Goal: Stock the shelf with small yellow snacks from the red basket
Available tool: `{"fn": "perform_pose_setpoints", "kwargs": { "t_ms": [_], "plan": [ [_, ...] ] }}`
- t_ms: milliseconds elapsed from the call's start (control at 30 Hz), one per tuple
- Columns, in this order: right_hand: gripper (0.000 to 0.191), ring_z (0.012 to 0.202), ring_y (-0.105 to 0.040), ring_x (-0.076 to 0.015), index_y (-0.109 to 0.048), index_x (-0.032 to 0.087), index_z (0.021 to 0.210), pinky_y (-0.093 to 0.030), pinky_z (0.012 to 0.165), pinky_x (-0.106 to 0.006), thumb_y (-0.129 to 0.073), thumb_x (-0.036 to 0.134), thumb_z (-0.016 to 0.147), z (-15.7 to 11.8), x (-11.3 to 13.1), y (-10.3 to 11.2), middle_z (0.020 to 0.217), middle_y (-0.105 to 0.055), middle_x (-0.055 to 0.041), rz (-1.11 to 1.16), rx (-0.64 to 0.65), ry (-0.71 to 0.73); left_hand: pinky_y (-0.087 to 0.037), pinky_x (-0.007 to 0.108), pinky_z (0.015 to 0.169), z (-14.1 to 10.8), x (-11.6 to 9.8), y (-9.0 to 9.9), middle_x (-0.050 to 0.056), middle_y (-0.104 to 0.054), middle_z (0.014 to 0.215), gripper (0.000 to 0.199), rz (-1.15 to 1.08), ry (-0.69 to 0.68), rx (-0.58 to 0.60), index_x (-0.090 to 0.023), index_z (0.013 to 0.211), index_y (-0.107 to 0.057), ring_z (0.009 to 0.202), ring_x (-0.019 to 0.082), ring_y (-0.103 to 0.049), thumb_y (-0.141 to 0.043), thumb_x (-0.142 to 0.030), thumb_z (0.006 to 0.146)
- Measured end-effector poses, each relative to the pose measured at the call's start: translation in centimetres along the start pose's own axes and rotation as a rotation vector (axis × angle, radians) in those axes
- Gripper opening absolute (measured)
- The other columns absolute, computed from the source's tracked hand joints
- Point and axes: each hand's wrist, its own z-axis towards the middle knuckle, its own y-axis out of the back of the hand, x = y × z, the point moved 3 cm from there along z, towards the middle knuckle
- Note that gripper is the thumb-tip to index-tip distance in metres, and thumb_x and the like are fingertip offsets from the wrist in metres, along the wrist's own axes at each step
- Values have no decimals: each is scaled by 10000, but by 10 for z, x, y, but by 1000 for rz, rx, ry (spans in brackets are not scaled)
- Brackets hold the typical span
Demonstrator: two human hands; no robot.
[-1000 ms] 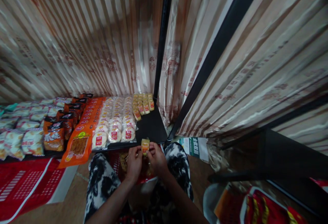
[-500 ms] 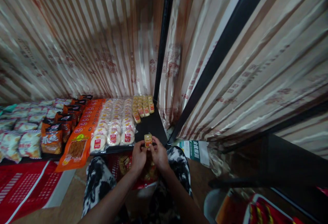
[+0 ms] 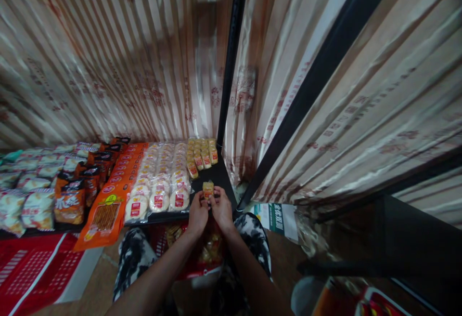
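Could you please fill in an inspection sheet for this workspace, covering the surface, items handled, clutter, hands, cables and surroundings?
Surface: black shelf, its bare part at the right-hand end.
Items handled: one small yellow packet held up; similar packets in rows at the shelf's back right.
Clutter: green-and-white package on the floor, right of the legs; red basket between the legs.
Hands: left hand and right hand hold the packet from either side; whether it touches the shelf, cannot tell.
Cables: nothing seen.
Surroundings: pleated curtain behind; dark posts in front of it.
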Motion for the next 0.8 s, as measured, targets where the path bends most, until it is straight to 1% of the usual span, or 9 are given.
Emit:
{"fn": "perform_pose_setpoints", "kwargs": {
  "t_ms": [100,200,267,333,433,600,800],
  "plan": [
    [302,637,-638,-140,-532,187,1068,-522,644,-288,-482,249,777,11,-1,-3,997,-652,-64,-23,-31,-1,-527,287,756,7,-4,-3,138,-596,1144,315,33,2,13,-128,1093,-519,899,163,-622,-404,-69,806],
    [255,622,-632,-136,-544,190,1016,-507,645,-276,-491,241,772,21,1,-6,953,-667,-54,-71,-60,5,-491,331,853,15,-8,-4,141,-605,1154,336,139,-19,6,-126,1104,-537,959,186,-615,-419,-81,793],
    [234,615,-629,-135,-544,190,996,-494,630,-263,-491,241,774,27,2,-8,929,-673,-47,-101,-69,0,-450,352,918,20,-10,-5,125,-620,1148,334,203,-36,-3,-144,1110,-554,1012,202,-600,-456,-115,792],
    [234,625,-629,-135,-539,191,1001,-485,623,-255,-490,245,779,33,3,-9,926,-676,-44,-114,-73,0,-422,357,951,25,-12,-5,107,-636,1132,334,230,-43,-2,-167,1119,-564,1052,212,-584,-486,-155,795],
    [243,651,-632,-140,-536,188,1010,-483,643,-258,-492,249,779,43,2,-13,926,-677,-46,-116,-75,7,-408,352,962,31,-16,-7,97,-646,1122,337,241,-54,16,-179,1130,-568,1080,218,-571,-492,-186,802],
    [240,665,-636,-147,-537,180,1003,-484,649,-264,-483,266,786,60,0,-18,925,-675,-55,-112,-91,5,-397,329,966,38,-25,-11,116,-611,1186,367,273,-80,45,-149,1156,-548,1109,211,-551,-445,-163,804],
    [258,664,-641,-144,-540,165,1019,-490,640,-259,-467,266,794,78,1,-27,932,-675,-67,-94,-90,21,-364,326,998,52,-28,-12,107,-602,1197,381,308,-119,-4,-153,1140,-553,1152,209,-517,-441,-136,776]
  ]
}}
